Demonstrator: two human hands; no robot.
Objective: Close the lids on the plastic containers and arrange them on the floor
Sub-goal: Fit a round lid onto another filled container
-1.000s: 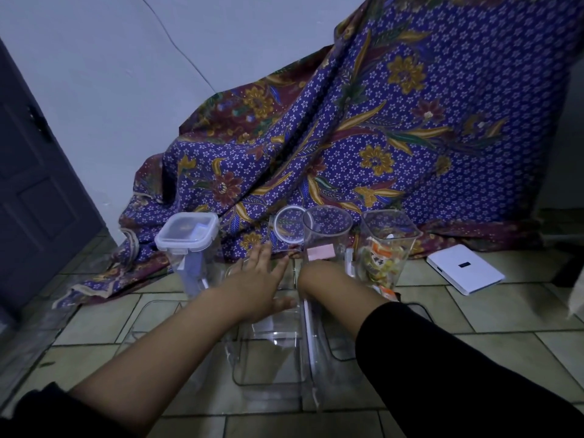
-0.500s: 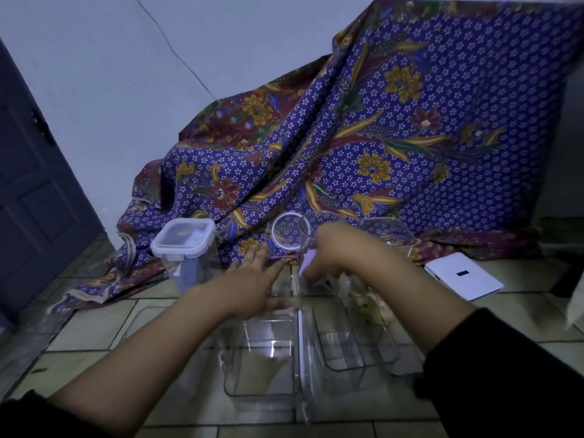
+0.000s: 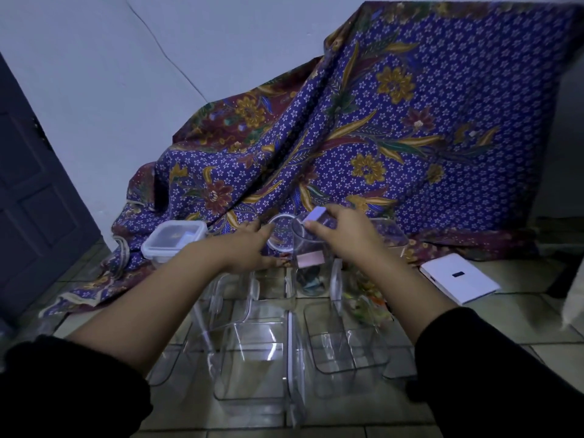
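Several clear plastic containers stand on the tiled floor. A tall round jar (image 3: 308, 248) with a pink label stands in the middle, and my right hand (image 3: 344, 237) pinches a lid with a pale tab (image 3: 316, 214) just over its rim. My left hand (image 3: 249, 248) is spread beside it, its fingertips at a clear round rim (image 3: 279, 232) behind. One square container with a shut white lid (image 3: 173, 238) sits at the left. Two open rectangular containers (image 3: 252, 358) (image 3: 347, 349) lie nearest me. A container with colourful contents (image 3: 368, 300) stands partly hidden under my right forearm.
A purple batik cloth (image 3: 395, 137) drapes over something against the wall and spills onto the floor behind the containers. A flat white box (image 3: 458, 278) lies on the tiles at the right. A dark door (image 3: 34, 200) closes off the left side.
My right hand has risen from between the containers to the round jar's rim, bringing the pale-tabbed lid up. My left hand has slid forward from the container top toward the round rim.
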